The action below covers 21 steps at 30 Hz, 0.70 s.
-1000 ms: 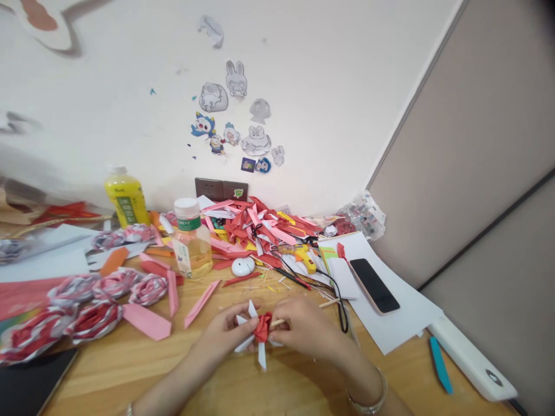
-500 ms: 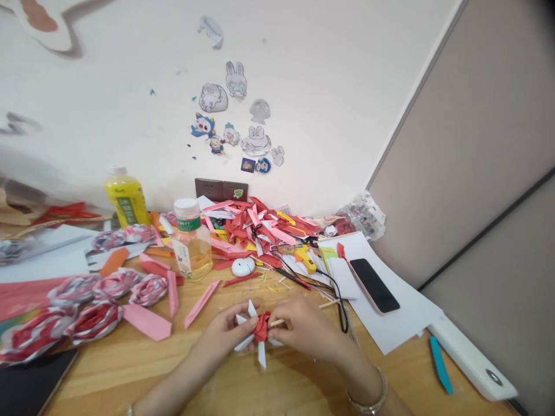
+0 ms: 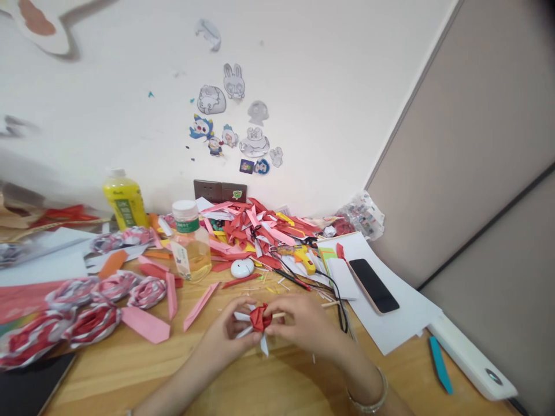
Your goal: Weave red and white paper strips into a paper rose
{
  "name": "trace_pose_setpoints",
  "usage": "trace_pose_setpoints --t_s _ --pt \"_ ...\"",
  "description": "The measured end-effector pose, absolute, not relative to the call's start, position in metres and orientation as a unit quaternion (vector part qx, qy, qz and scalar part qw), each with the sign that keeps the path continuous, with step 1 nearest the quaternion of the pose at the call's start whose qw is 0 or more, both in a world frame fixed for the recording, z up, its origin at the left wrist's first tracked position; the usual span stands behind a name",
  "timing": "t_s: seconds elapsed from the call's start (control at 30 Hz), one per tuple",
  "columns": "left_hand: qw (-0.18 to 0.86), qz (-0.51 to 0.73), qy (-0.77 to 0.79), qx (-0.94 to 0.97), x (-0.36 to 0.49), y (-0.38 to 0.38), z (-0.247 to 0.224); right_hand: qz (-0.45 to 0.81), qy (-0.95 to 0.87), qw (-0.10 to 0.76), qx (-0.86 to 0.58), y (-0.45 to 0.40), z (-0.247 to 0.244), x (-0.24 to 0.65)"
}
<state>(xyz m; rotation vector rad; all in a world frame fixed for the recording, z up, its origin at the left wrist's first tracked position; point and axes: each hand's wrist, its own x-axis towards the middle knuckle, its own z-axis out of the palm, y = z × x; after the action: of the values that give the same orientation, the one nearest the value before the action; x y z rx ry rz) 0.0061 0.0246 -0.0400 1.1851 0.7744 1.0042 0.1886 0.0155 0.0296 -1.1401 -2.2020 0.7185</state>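
Observation:
Over the front middle of the table, a folded paper flower with a red centre and white pointed strips is held between both hands. My left hand grips it from the left, fingers closed round the white strips and thumb at the lower edge. My right hand pinches at the right side of the red centre. A thin pale wooden stick lies between my right fingers, its tip at the red paper. Part of the flower is hidden behind the fingers.
A yellow glue gun with its black cord, a white earphone case and a phone lie beyond my hands. Behind stand a tea bottle and a yellow bottle, beside heaped paper strips. Twisted ribbon coils lie left.
The flower has turned in my hands, so its red centre now faces up more and the white strips sit differently. My right fingers have shifted closer round the red paper.

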Motion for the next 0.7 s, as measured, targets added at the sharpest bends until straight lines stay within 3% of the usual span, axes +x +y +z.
trace_pose_setpoints --t_s 0.13,0.5,0.7 --pt "0.601 0.45 0.368 0.548 0.007 0.022 -0.035 0.237 -0.782 0.334 -0.469 0.017 0.035 0.192" --pt "0.602 0.464 0.394 0.517 0.008 0.017 -0.023 0.18 -0.816 0.293 -0.464 0.019 0.029 0.188" --pt "0.613 0.484 0.381 0.494 0.006 0.019 -0.022 0.164 -0.804 0.319 -0.474 0.017 0.027 0.183"
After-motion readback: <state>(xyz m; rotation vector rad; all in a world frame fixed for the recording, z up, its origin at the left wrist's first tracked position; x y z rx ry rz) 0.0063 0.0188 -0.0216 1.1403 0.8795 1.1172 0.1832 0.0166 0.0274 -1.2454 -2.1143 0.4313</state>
